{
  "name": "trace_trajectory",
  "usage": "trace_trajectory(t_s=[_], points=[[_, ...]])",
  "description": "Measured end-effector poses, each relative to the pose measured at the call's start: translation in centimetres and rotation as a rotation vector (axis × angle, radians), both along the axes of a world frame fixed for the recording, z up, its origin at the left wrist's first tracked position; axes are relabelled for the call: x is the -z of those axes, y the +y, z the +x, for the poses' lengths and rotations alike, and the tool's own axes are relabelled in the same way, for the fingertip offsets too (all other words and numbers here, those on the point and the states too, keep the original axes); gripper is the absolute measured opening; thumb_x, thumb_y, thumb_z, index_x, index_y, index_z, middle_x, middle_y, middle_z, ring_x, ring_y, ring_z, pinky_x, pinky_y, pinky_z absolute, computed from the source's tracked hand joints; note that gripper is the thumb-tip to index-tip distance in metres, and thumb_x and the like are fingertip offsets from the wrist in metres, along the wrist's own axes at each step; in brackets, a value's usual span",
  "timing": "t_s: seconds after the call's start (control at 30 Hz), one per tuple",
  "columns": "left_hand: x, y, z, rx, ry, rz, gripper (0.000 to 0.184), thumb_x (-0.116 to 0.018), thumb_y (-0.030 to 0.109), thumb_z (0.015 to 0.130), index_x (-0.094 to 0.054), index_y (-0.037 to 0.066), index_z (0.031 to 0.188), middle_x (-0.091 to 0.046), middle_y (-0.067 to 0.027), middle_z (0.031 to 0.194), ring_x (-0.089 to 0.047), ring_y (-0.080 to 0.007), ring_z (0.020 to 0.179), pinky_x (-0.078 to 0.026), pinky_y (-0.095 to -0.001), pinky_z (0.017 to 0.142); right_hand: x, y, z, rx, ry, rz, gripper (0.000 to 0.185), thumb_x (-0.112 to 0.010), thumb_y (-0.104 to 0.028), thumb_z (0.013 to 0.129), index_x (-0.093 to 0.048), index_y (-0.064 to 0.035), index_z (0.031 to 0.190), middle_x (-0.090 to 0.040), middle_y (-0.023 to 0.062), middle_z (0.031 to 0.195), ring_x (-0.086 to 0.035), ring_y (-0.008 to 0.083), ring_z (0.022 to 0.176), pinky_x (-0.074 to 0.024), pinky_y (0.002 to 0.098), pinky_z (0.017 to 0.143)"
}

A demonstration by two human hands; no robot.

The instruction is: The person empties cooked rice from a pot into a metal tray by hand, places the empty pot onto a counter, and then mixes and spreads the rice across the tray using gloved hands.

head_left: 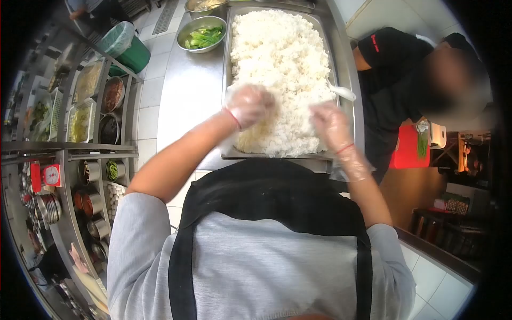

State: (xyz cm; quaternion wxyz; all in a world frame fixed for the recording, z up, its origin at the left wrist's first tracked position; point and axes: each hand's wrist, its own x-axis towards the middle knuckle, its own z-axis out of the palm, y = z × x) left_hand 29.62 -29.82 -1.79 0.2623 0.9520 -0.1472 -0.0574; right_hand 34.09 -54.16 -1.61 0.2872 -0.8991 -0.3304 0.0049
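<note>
A large metal tray (227,64) is heaped with white cooked rice (280,58). My left hand (250,106), in a clear plastic glove with a red band at the wrist, is over the tray's near left part. Its fingers are curled in and blurred by motion. My right hand (333,125), gloved the same way, is at the near right side of the rice, fingers bent inward towards it. What either hand holds, if anything, is hidden. Near the right rim lies a white spoon or scoop handle (343,93).
A metal bowl of green vegetables (202,37) stands left of the tray on the steel counter (186,90). Beyond it is another bowl (205,5). A person in black (397,69) is at the right, near a red cutting board (406,146). Shelves with containers (82,120) and a green bin (130,53) are left.
</note>
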Motion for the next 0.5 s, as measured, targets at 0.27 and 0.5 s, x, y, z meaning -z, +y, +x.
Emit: trace_trajectory(t_s=[0.27,0.5], points=[[-1.3,0.4,1.0,0.065,-0.017,-0.098,0.011,-0.062,0.017,0.072,-0.066,0.008,0.076,-0.064,-0.0115,0.07,-0.06,-0.0231,0.064,-0.049,-0.0317,0.064,-4.5,1.8,4.1,-0.222,0.872,-0.191,0.025,-0.062,-0.012,0.081,-0.064,-0.0007,0.104,-0.064,0.0051,0.087,-0.06,0.0108,0.071,-0.0519,0.0268,0.063],[-2.9,6.4,9.6,-0.678,0.223,-0.939,0.048,-0.058,0.036,0.084,-0.054,0.002,0.118,-0.058,-0.0127,0.109,-0.056,-0.0219,0.094,-0.047,-0.0328,0.085,-7.4,3.7,16.6,0.041,0.676,0.388,0.033,-0.06,-0.032,0.084,-0.062,-0.0039,0.1,-0.06,0.0037,0.081,-0.058,0.0146,0.073,-0.05,0.0273,0.064]])
